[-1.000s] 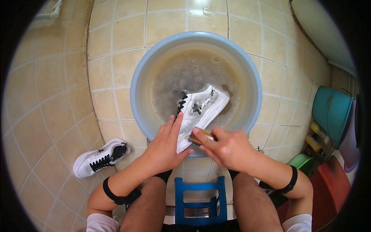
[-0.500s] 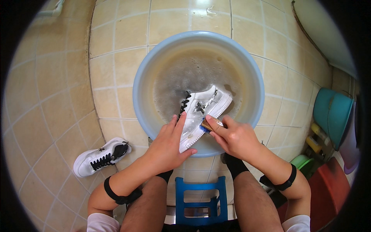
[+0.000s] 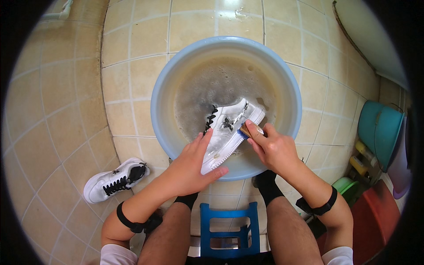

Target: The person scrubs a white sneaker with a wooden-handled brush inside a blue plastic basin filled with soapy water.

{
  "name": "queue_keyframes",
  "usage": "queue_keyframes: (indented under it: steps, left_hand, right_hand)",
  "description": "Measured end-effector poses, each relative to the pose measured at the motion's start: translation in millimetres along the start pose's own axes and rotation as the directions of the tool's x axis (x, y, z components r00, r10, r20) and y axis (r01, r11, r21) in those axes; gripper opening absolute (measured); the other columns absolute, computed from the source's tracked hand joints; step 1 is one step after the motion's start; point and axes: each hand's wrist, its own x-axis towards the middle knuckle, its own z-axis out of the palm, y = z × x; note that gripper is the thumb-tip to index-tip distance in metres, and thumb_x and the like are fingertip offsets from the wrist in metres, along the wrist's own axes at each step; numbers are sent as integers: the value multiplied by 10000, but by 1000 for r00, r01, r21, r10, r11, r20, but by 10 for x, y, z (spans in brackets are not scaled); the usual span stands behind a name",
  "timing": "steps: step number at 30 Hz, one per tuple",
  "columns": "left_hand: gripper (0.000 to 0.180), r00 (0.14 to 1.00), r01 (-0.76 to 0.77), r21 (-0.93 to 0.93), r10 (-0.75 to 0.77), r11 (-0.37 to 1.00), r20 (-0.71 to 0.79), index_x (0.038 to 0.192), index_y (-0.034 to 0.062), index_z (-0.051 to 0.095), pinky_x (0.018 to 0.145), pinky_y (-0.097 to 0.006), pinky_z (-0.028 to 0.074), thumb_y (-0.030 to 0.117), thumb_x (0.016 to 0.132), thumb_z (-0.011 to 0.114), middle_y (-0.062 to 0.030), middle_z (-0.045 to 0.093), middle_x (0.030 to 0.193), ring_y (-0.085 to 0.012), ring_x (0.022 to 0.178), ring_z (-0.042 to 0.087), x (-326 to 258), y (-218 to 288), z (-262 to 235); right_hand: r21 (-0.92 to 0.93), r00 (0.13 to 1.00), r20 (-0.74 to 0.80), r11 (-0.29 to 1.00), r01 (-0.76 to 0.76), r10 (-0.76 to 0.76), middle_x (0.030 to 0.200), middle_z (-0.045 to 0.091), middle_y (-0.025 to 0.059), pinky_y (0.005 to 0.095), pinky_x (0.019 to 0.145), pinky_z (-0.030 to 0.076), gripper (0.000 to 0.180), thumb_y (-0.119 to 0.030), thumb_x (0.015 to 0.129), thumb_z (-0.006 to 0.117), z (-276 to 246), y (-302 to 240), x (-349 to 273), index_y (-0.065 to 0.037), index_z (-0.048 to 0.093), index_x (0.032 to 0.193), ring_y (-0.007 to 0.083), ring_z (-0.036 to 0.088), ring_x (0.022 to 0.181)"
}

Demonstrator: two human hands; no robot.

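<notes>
A wet white sneaker (image 3: 225,132) with black laces lies tilted on its side over the near part of a blue-grey basin (image 3: 160,95). The basin holds murky, bubbly water (image 3: 216,77). My left hand (image 3: 191,165) grips the sneaker's near end, thumb against the sole edge and fingers along the laced side. In my right hand (image 3: 274,148) is a scrub brush (image 3: 252,129) with a wooden back and blue bristles. Its bristles press on the sneaker's side just above the sole. The underside of the sneaker is hidden.
A second white sneaker (image 3: 117,180) lies on the tiles left of the basin. Below the basin stands a blue plastic stool (image 3: 229,251) between my legs. To the right are a teal bucket (image 3: 377,128), yellow bottles (image 3: 358,165), a green basin (image 3: 342,185) and a red tub (image 3: 375,216).
The brush in my right hand has moved up and right along the sneaker's side, toward its far end. The sneaker's near end has shifted slightly left in my left hand.
</notes>
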Motion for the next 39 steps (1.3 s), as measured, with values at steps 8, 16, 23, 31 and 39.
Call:
queue_keyframes:
  steps: [8, 16, 23, 31, 39]
  left_hand:
    - [997, 983, 171, -396, -133, 902, 123, 1380, -103, 98, 1021, -335, 317, 489, 786, 638, -313, 347, 1341, -363, 1240, 397, 181, -76, -84]
    - [1183, 945, 323, -454, -261, 830, 197, 1401, -64, 52, 1034, -329, 294, 511, 644, 756, -276, 362, 1345, -323, 1254, 388, 415, -134, -70]
    - [1131, 925, 380, -566, -296, 731, 239, 1395, -60, 127, 1025, -311, 300, 419, 611, 786, -251, 390, 1327, -292, 1226, 411, 416, -51, -127]
    - [976, 938, 324, -298, -265, 898, 221, 1369, -63, 216, 988, -330, 350, 431, 694, 718, -262, 446, 1278, -314, 1182, 466, 172, 130, -439]
    - [882, 964, 262, -77, -257, 962, 62, 1381, -50, 207, 991, -356, 354, 408, 779, 660, -290, 430, 1289, -366, 1192, 456, 68, 285, -438]
  right_hand:
    - [-131, 987, -100, 982, -138, 125, 725, 542, 123, 378, 429, 454, 403, -258, 813, 628, 18, 209, 119, -131, 578, 1192, 278, 573, 498]
    - [-104, 980, -78, 976, -189, 182, 714, 531, 123, 382, 488, 459, 407, -225, 823, 630, -3, 194, 122, -132, 571, 1214, 283, 562, 546]
    - [-9, 978, -135, 987, -162, 160, 744, 524, 135, 384, 469, 470, 406, -254, 852, 587, -55, 192, 173, -124, 546, 1234, 296, 570, 525]
    - [37, 990, -63, 992, -122, 124, 814, 517, 147, 398, 506, 474, 424, -223, 869, 558, 17, 167, 137, -134, 496, 1279, 310, 556, 563]
    - [136, 984, -27, 976, -171, 176, 871, 532, 176, 429, 549, 488, 398, -226, 870, 555, 28, 167, 209, -111, 498, 1247, 360, 585, 649]
